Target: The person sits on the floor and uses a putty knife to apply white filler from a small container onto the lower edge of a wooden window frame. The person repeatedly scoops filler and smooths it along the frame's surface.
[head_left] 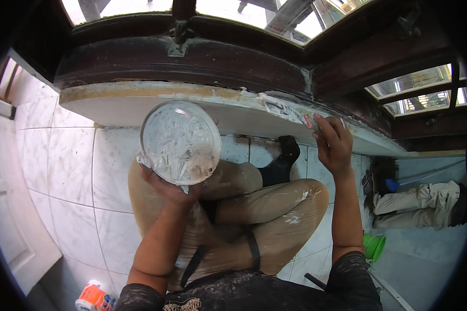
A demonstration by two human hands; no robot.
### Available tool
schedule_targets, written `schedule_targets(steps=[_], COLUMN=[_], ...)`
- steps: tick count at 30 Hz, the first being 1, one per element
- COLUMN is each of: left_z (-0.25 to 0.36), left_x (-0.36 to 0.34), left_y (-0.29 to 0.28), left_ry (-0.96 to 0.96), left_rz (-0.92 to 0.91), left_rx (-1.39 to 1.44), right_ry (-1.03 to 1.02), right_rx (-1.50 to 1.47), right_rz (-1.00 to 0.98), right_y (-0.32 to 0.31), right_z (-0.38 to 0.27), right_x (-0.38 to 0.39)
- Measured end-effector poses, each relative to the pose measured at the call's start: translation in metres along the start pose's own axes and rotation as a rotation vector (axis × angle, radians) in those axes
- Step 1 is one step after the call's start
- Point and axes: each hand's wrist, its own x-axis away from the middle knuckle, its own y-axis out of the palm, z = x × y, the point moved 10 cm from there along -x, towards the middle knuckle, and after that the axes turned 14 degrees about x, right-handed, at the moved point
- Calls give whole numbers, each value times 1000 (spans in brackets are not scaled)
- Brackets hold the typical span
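Nearest the camera is the person's own dark, paint-flecked shirt (pixel 254 295) at six o'clock, with tan trousers (pixel 264 217) on folded legs just above it. The left hand (pixel 168 186) grasps a round plate (pixel 180 142) from below, fingers curled under its lower rim, holding it tilted up toward the camera just left of centre. The plate is thickly smeared with white filler, ridged and streaky, with lumps hanging at its lower edge. The right hand (pixel 331 142), at two o'clock, is closed around a small tool (pixel 308 122) whose pinkish end shows above the fingers; it touches the front edge of the window sill (pixel 140 103). Whether a blade is on the tool cannot be told.

The sill runs in a bent band from ten to three o'clock, pale with patches of white filler near the right hand. Between sill and knees there is only a narrow gap; open tiled floor (pixel 67 171) lies to nine o'clock.

Above the sill is a dark wooden window frame (pixel 192 57). At three o'clock another person's legs (pixel 420 205) rest on the floor, with a green bucket (pixel 373 246) near four o'clock. A small orange and white container (pixel 94 298) sits at seven o'clock.
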Motion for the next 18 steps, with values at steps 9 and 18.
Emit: schedule_targets(steps=[9,18], left_z=[-1,-4], left_x=[1,1], left_y=[-4,-10], left_ry=[-5,-49], left_rz=[-47,2], left_rx=[-2,-53], right_ry=[-2,19], right_rx=[132,70], right_rz=[-60,-90], right_y=[29,16], right_z=[-3,1], right_x=[0,-5])
